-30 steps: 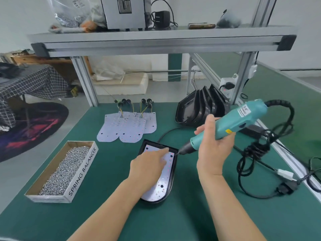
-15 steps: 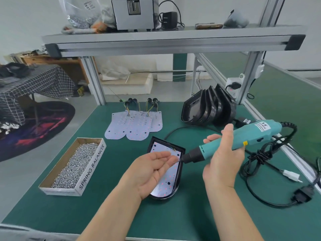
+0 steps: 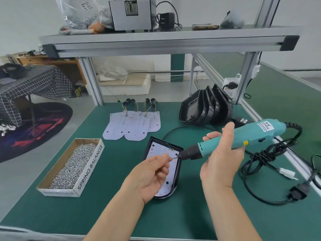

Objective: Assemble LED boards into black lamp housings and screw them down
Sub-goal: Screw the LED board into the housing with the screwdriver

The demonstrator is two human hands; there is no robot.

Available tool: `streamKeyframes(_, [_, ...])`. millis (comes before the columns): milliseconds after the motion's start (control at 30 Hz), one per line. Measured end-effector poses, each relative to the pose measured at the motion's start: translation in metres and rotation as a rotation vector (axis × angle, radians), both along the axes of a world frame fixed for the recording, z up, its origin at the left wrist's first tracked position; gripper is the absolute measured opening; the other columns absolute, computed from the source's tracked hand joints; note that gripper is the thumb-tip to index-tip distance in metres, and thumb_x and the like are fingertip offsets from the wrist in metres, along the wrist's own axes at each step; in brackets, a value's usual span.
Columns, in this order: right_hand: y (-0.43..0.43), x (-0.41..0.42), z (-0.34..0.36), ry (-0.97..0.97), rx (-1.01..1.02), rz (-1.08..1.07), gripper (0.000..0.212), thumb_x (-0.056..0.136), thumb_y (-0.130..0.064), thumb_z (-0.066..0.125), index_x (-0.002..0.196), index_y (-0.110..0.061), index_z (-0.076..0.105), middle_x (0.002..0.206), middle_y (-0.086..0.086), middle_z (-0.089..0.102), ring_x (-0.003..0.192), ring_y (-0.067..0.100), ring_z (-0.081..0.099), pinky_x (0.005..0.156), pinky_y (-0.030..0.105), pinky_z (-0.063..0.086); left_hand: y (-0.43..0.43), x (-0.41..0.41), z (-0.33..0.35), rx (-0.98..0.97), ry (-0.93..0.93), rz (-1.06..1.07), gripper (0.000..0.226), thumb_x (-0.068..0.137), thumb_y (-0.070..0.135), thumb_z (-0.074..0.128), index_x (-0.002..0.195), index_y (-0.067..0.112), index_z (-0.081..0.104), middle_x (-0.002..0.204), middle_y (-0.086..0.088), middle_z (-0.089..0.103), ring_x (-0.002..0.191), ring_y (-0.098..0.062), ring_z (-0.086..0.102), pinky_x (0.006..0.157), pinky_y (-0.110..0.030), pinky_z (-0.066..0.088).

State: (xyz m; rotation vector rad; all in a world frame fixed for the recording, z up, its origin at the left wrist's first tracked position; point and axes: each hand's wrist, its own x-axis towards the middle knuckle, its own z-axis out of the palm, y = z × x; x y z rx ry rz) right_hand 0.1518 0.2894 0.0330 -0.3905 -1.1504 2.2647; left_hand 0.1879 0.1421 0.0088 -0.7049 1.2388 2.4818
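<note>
A black lamp housing (image 3: 150, 145) lies flat on the green mat with a white LED board (image 3: 157, 150) inside it. My left hand (image 3: 149, 176) hovers over the board, palm up, pinching a small screw (image 3: 171, 158) at the tip of the driver bit. My right hand (image 3: 220, 160) grips a teal electric screwdriver (image 3: 243, 136), held nearly level and pointing left. Loose LED boards (image 3: 132, 126) with wired plugs lie behind. A stack of black housings (image 3: 206, 108) stands on edge at the back right.
A cardboard box of screws (image 3: 73, 166) marked SPRING BALANCER sits at the left. The screwdriver's black cable (image 3: 260, 157) is bundled at the right with a white plug (image 3: 287, 173). An aluminium frame and shelf (image 3: 166, 42) span overhead; the table's front edge is near my forearms.
My left hand lifted off the LED board, turned palm up and brought a screw to the driver bit. The screwdriver dropped from a steep tilt to nearly level.
</note>
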Motion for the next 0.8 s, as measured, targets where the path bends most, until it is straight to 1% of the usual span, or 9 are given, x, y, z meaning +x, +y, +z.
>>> streamKeyframes(33, [-0.0002, 0.0005, 0.0000, 0.003, 0.000, -0.001, 0.034, 0.094, -0.046, 0.064, 0.108, -0.018, 0.051, 0.066, -0.001, 0.065, 0.065, 0.015, 0.064, 0.063, 0.021, 0.052, -0.0005, 0.0005, 0.0002, 0.073, -0.010, 0.014, 0.013, 0.067, 0.012, 0.078, 0.072, 0.000, 0.078, 0.065, -0.007, 0.064, 0.049, -0.008, 0.057, 0.040, -0.013, 0.045])
streamKeyframes(100, [0.0001, 0.0011, 0.0000, 0.012, 0.010, -0.011, 0.035, 0.093, -0.046, 0.064, 0.109, -0.018, 0.051, 0.066, -0.002, 0.065, 0.064, 0.014, 0.064, 0.063, 0.019, 0.052, -0.0008, 0.0015, 0.0002, 0.187, -0.016, 0.028, 0.018, 0.066, 0.004, 0.076, 0.080, -0.008, 0.078, 0.072, -0.014, 0.067, 0.054, -0.013, 0.063, 0.045, -0.014, 0.051])
streamKeyframes(200, [0.0010, 0.0008, 0.0005, 0.029, 0.032, -0.036, 0.035, 0.091, -0.046, 0.065, 0.108, -0.020, 0.050, 0.066, -0.002, 0.065, 0.065, 0.014, 0.064, 0.064, 0.017, 0.051, -0.0012, 0.0024, -0.0009, 0.264, -0.010, 0.030, 0.024, 0.065, -0.005, 0.071, 0.086, -0.014, 0.076, 0.083, -0.021, 0.071, 0.062, -0.019, 0.069, 0.051, -0.018, 0.056])
streamKeyframes(333, [0.0024, 0.0021, 0.0009, 0.042, 0.047, -0.045, 0.032, 0.090, -0.047, 0.065, 0.104, -0.022, 0.051, 0.066, -0.001, 0.065, 0.066, 0.016, 0.063, 0.072, 0.021, 0.052, -0.0005, 0.0038, -0.0026, 0.271, 0.000, 0.012, 0.022, 0.068, -0.011, 0.063, 0.086, -0.015, 0.075, 0.089, -0.025, 0.072, 0.070, -0.026, 0.074, 0.054, -0.021, 0.059])
streamKeyframes(433, [0.0042, 0.0025, 0.0013, 0.052, 0.037, -0.051, 0.031, 0.090, -0.045, 0.065, 0.105, -0.022, 0.051, 0.065, -0.001, 0.064, 0.064, 0.015, 0.063, 0.065, 0.016, 0.051, 0.0012, 0.0046, -0.0049, 0.271, -0.009, 0.028, 0.020, 0.067, -0.012, 0.064, 0.086, -0.013, 0.072, 0.088, -0.025, 0.071, 0.069, -0.028, 0.075, 0.052, -0.023, 0.059])
streamKeyframes(500, [0.0045, 0.0026, 0.0018, 0.063, 0.031, -0.045, 0.032, 0.091, -0.044, 0.065, 0.108, -0.021, 0.051, 0.064, 0.000, 0.064, 0.064, 0.014, 0.062, 0.063, 0.015, 0.051, 0.0019, 0.0056, -0.0046, 0.259, -0.010, 0.024, 0.013, 0.067, -0.011, 0.065, 0.077, -0.010, 0.074, 0.086, -0.023, 0.071, 0.069, -0.027, 0.075, 0.052, -0.022, 0.059])
streamKeyframes(567, [0.0046, 0.0027, 0.0016, 0.075, 0.029, -0.039, 0.033, 0.091, -0.043, 0.065, 0.109, -0.019, 0.051, 0.063, -0.001, 0.064, 0.063, 0.014, 0.062, 0.063, 0.015, 0.050, 0.0027, 0.0066, -0.0042, 0.243, -0.008, 0.018, 0.011, 0.068, -0.011, 0.065, 0.070, -0.008, 0.076, 0.084, -0.022, 0.071, 0.069, -0.026, 0.074, 0.052, -0.022, 0.059])
streamKeyframes(633, [0.0047, 0.0028, 0.0010, 0.081, 0.032, -0.040, 0.031, 0.092, -0.042, 0.065, 0.106, -0.018, 0.050, 0.063, -0.001, 0.063, 0.062, 0.014, 0.061, 0.063, 0.014, 0.050, 0.0036, 0.0067, -0.0043, 0.230, -0.004, 0.019, 0.011, 0.068, -0.011, 0.065, 0.069, -0.007, 0.076, 0.084, -0.022, 0.071, 0.069, -0.026, 0.075, 0.052, -0.021, 0.059])
streamKeyframes(800, [0.0039, 0.0029, 0.0001, 0.077, 0.065, -0.032, 0.023, 0.090, -0.042, 0.065, 0.097, -0.025, 0.052, 0.063, 0.000, 0.063, 0.062, 0.015, 0.061, 0.067, 0.018, 0.052, 0.0048, 0.0072, -0.0057, 0.198, 0.032, 0.027, 0.012, 0.068, -0.011, 0.065, 0.068, -0.005, 0.075, 0.083, -0.023, 0.071, 0.070, -0.027, 0.075, 0.054, -0.021, 0.059])
